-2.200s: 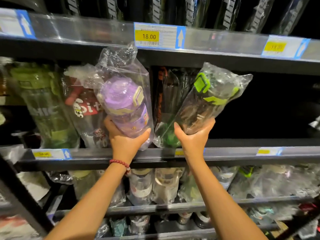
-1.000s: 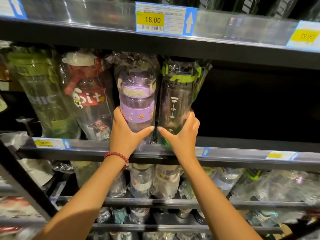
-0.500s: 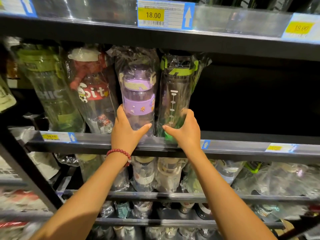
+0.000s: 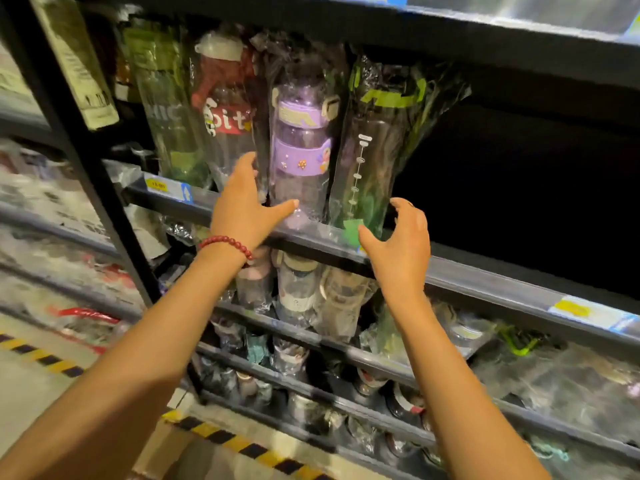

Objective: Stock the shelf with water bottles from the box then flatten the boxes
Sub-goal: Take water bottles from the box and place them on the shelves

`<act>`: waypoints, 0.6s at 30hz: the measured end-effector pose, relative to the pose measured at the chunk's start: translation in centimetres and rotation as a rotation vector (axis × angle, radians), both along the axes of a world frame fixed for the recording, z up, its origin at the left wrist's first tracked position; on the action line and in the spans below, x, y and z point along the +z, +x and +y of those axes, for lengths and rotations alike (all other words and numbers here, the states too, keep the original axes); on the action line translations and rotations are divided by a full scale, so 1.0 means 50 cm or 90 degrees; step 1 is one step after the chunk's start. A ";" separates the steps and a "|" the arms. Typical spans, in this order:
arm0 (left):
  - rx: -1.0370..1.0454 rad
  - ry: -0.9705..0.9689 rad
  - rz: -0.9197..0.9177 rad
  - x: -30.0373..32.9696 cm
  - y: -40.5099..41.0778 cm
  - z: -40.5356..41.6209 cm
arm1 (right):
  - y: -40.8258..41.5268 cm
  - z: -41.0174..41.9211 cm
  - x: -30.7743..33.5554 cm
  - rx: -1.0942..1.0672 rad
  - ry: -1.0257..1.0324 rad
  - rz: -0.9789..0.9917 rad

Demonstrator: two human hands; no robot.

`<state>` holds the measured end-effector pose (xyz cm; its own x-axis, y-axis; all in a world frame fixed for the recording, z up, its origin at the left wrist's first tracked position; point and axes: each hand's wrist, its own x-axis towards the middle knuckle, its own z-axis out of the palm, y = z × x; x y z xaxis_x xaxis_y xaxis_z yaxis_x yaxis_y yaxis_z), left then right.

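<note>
Fingers of both hands spread, gripping nothing, at the shelf edge [image 4: 311,242].
Left hand [image 4: 244,207] thumb tip at purple bottle [image 4: 299,150] base, contact unclear; right hand [image 4: 401,240] loosely curled just off green-trim bottle [image 4: 375,147]. Both bagged bottles upright, side by side on shelf.
</note>
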<state>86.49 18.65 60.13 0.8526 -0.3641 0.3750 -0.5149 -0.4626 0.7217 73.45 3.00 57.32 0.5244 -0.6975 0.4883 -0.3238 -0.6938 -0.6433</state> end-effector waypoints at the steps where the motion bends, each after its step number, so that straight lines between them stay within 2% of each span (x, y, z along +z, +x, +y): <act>1: 0.020 0.015 -0.023 -0.009 -0.028 0.021 | -0.015 0.018 -0.006 0.016 -0.037 -0.005; 4: 0.074 0.087 -0.078 -0.066 -0.127 0.103 | -0.052 0.092 -0.050 0.130 -0.108 0.041; 8: 0.132 0.228 -0.043 -0.161 -0.248 0.226 | -0.074 0.200 -0.136 0.314 -0.151 0.195; 11: 0.197 0.355 -0.064 -0.233 -0.323 0.310 | -0.089 0.297 -0.187 0.415 -0.250 0.271; 18: 0.391 0.432 0.134 -0.352 -0.492 0.464 | -0.141 0.479 -0.306 0.669 -0.342 0.313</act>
<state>61.89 41.85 42.52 0.9941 0.0878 0.0641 0.0693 -0.9661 0.2485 66.41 26.93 42.03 0.9063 0.3839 0.1766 0.4126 -0.8944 -0.1730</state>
